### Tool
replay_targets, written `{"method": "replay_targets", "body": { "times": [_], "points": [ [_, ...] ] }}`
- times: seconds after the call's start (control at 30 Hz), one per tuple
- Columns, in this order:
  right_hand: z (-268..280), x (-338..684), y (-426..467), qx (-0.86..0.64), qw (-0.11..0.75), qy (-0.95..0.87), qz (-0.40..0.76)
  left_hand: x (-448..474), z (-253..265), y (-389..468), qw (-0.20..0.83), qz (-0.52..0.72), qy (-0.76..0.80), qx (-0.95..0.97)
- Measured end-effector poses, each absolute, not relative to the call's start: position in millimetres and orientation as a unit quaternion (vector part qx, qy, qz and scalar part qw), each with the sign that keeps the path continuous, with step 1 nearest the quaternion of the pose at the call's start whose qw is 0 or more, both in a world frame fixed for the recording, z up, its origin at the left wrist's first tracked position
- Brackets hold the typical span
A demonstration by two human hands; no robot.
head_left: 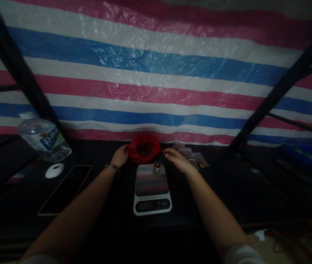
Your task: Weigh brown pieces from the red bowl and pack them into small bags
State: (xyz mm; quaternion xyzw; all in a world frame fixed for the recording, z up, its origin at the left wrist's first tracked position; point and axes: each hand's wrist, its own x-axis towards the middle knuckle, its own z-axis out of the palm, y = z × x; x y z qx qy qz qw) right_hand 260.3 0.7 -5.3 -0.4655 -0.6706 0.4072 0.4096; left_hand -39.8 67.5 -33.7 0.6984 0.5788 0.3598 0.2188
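Note:
A red plastic bag (134, 156) stands open at the back of the dark table, with small dark brown pieces (144, 148) inside. My left hand (120, 156) is closed at the bag's left edge, its fingertips partly hidden there. To the right of the bag, my right hand (177, 160) has its fingers stretched out and apart, holding nothing. In front of the bag sits a white kitchen scale (152, 183) with a shiny plate and a lit display too small to read. A small metal cup (157, 167) with brownish contents rests on the plate's far edge.
Several small clear bags (193, 157) of brown pieces lie behind my right hand. On the left are a large clear bottle (44, 137), a white computer mouse (54, 171) and a phone (66, 190). Black metal posts (257, 113) flank the striped plastic sheet (156, 88).

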Motion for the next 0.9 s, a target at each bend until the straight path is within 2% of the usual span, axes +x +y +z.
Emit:
{"method": "replay_targets", "body": {
  "times": [0.1, 0.23, 0.33, 0.47, 0.6, 0.8, 0.9],
  "points": [
    [-28, 251, 14, -0.572, 0.442, -0.571, 0.389, -40, -29, 65, 0.161, 0.403, 0.571, 0.697],
    [-47, 242, 28, -0.609, 0.416, -0.615, 0.28, -37, -15, 50, 0.068, 0.463, 0.519, 0.715],
    [-48, 241, 34, -0.629, 0.385, -0.64, 0.216, -28, 0, 37, 0.074, 0.441, 0.449, 0.773],
    [-47, 240, 39, -0.655, 0.375, -0.624, 0.204, -5, 25, 35, 0.095, 0.347, 0.421, 0.833],
    [-53, 237, 40, -0.665, 0.408, -0.605, 0.16, 18, 39, 54, 0.095, 0.155, 0.411, 0.894],
    [-55, 237, 39, -0.624, 0.442, -0.624, 0.163, 28, 29, 78, 0.046, -0.077, 0.436, 0.895],
    [-53, 237, 39, -0.614, 0.45, -0.626, 0.168, 29, 25, 82, 0.058, -0.117, 0.45, 0.884]
  ]
}}
